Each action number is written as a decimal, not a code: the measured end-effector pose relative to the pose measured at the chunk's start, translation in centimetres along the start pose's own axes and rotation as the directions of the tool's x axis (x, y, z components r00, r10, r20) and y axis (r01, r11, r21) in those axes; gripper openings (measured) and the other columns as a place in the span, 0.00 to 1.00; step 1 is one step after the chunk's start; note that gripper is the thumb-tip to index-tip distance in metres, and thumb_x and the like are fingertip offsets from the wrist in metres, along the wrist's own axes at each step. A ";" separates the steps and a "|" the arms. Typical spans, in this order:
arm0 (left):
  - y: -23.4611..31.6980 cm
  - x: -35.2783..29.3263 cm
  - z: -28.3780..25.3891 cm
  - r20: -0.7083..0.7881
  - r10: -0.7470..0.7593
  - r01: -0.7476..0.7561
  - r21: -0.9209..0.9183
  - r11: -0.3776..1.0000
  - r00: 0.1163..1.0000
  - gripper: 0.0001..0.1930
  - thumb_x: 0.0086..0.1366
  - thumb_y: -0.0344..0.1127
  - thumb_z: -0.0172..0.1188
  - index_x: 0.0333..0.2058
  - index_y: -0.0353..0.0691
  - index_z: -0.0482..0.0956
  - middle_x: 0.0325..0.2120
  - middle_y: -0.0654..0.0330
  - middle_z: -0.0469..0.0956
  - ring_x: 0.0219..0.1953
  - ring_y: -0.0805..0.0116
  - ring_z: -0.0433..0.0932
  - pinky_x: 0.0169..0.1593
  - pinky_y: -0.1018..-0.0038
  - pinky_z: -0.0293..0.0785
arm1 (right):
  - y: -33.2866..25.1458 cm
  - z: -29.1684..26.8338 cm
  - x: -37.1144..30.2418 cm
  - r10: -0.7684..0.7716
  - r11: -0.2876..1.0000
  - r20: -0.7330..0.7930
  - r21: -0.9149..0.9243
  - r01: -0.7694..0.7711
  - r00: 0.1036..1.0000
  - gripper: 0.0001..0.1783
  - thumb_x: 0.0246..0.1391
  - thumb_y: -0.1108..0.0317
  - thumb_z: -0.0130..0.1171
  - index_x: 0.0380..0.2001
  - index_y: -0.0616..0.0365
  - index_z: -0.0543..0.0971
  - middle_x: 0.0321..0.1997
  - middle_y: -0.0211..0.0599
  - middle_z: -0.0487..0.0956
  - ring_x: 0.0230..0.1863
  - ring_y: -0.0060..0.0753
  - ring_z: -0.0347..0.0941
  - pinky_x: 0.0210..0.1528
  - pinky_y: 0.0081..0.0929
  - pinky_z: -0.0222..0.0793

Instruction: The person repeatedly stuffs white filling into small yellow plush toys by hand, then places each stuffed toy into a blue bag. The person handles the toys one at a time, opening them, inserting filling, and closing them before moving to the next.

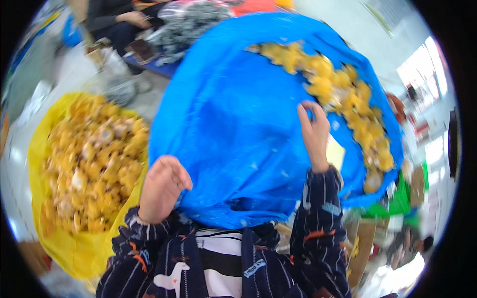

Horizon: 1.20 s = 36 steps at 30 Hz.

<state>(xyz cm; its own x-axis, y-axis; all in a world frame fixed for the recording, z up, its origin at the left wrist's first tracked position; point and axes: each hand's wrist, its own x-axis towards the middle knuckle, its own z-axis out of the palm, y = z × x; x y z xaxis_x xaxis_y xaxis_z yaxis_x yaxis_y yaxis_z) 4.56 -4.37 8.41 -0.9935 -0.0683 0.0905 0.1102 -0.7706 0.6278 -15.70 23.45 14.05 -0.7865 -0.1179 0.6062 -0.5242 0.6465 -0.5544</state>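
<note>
In front of me spreads a large blue plastic sheet (233, 119), its raised rim forming a shallow basin. Along its far right side lies a curved band of small yellow plush pieces (360, 107). My right hand (315, 134) hovers over the sheet beside these pieces, thumb and forefinger bent into a ring and their tips together. Whatever they pinch, if anything, is too small to tell. Above the sheet's near left edge is my left hand (163, 188), its fingers extended and slightly bent, with nothing seen in it.
At my left stands a yellow bag (44, 218) heaped with similar yellow plush pieces. A pale yellow paper (336, 153) lies on the sheet near my right wrist. Beyond the sheet, another person (112, 25) sits by a pile of grey fluffy material (191, 30). Cardboard (365, 243) stands at lower right.
</note>
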 end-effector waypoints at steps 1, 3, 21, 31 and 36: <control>-1.4 -0.1 0.3 -0.009 -0.080 0.081 0.114 0.990 0.997 0.07 0.67 0.36 0.48 0.39 0.40 0.70 0.28 0.59 0.72 0.32 0.68 0.72 0.39 0.72 0.69 | 1.7 -0.6 1.3 -0.065 0.992 -0.021 -0.110 0.063 0.998 0.15 0.51 0.63 0.59 0.36 0.65 0.76 0.36 0.47 0.78 0.39 0.43 0.75 0.41 0.30 0.68; -2.5 0.0 -0.7 0.010 -0.177 0.167 0.270 0.948 0.984 0.06 0.66 0.31 0.48 0.38 0.38 0.70 0.27 0.57 0.73 0.32 0.68 0.73 0.38 0.72 0.69 | 4.2 -0.8 3.3 -0.068 0.966 -0.096 -0.255 0.042 0.993 0.17 0.49 0.61 0.60 0.38 0.65 0.76 0.37 0.50 0.77 0.40 0.48 0.74 0.43 0.35 0.68; -6.9 2.3 -2.1 0.154 -0.370 0.310 0.312 0.898 0.916 0.13 0.67 0.42 0.50 0.41 0.38 0.71 0.32 0.65 0.72 0.35 0.79 0.70 0.40 0.81 0.68 | 22.9 0.4 11.1 0.030 0.838 -0.086 -0.541 -0.072 0.996 0.36 0.55 0.67 0.54 0.63 0.64 0.52 0.52 0.54 0.71 0.49 0.53 0.69 0.48 0.41 0.66; -5.8 2.3 -2.0 0.012 -0.370 0.348 0.318 0.882 0.929 0.09 0.66 0.33 0.52 0.40 0.35 0.73 0.32 0.60 0.76 0.36 0.73 0.75 0.43 0.76 0.71 | 19.9 0.7 13.2 0.480 0.848 0.130 0.187 -0.497 0.868 0.21 0.52 0.56 0.58 0.47 0.53 0.69 0.24 0.27 0.71 0.18 0.21 0.62 0.18 0.20 0.59; -6.0 2.5 -2.2 0.005 -0.388 0.363 0.345 0.866 0.922 0.08 0.66 0.33 0.51 0.40 0.36 0.72 0.32 0.61 0.75 0.35 0.74 0.74 0.42 0.77 0.71 | 16.6 2.1 12.6 0.622 0.730 -0.116 0.442 -0.521 0.774 0.21 0.43 0.68 0.64 0.42 0.55 0.70 0.27 0.31 0.71 0.15 0.24 0.62 0.13 0.22 0.56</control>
<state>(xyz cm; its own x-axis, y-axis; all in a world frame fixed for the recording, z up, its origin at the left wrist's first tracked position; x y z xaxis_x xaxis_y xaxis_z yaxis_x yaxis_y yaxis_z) 1.35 -1.33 3.20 -0.9583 0.2394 -0.1564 -0.2558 -0.4735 0.8428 -34.97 31.14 11.29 -0.8972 0.3984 0.1905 -0.1177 0.2001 -0.9727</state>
